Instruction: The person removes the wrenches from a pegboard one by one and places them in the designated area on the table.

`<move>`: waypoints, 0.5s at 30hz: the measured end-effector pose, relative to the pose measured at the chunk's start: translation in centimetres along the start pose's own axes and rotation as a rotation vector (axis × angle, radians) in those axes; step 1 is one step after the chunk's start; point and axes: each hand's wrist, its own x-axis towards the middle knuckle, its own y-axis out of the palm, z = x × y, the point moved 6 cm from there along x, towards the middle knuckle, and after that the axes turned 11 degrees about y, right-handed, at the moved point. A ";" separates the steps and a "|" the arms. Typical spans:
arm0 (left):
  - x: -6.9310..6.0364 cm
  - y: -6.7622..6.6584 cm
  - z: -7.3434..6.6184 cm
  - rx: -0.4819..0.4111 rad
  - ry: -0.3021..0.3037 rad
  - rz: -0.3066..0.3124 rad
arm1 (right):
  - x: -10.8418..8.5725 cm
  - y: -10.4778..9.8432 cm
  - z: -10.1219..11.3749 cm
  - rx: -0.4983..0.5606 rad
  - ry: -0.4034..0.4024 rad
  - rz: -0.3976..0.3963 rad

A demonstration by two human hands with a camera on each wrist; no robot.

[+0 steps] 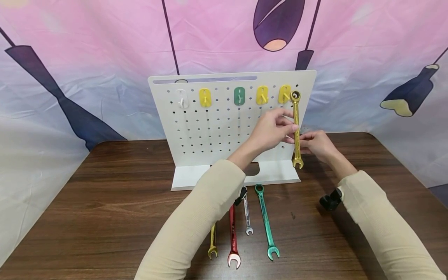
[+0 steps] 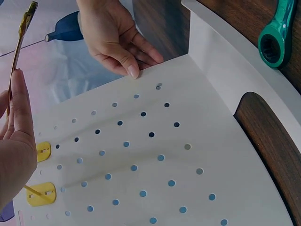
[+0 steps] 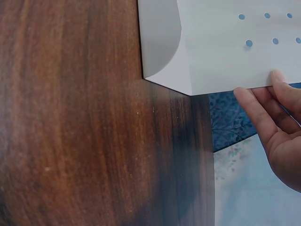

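My left hand (image 1: 271, 130) pinches a gold combination wrench (image 1: 296, 112) in front of the white pegboard (image 1: 224, 134). The wrench hangs nearly upright, ring end up and open end down. Its ring lies close to the rightmost yellow hook (image 1: 284, 94) in the head view; in the left wrist view the wrench (image 2: 19, 40) stands apart from the board. At the board's right edge my right hand (image 1: 318, 146) grips it, thumb on the front face. The right wrist view shows that hand (image 3: 282, 136) at the edge, some fingers partly hidden.
Other hooks on the board are white (image 1: 182, 98), yellow (image 1: 205, 97), green (image 1: 239, 96) and yellow (image 1: 262, 95). Before it lie green (image 1: 266, 221), small silver (image 1: 247, 214), red (image 1: 233, 233) and gold (image 1: 212, 241) wrenches, partly behind my left sleeve. Patterned cloth hangs behind the table.
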 end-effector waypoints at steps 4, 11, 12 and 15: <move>-0.1 -0.1 -0.2 -0.005 0.005 0.001 | -0.1 0.1 0.1 0.001 0.002 0.004; -0.5 -0.4 0.0 -0.009 0.002 0.003 | -0.1 0.3 0.1 0.068 0.011 0.030; -0.6 -0.4 0.0 -0.011 0.000 0.005 | -0.1 0.3 0.1 0.073 0.013 0.031; -0.9 -0.5 0.0 -0.011 -0.006 0.015 | -0.1 0.3 0.0 0.093 0.020 0.041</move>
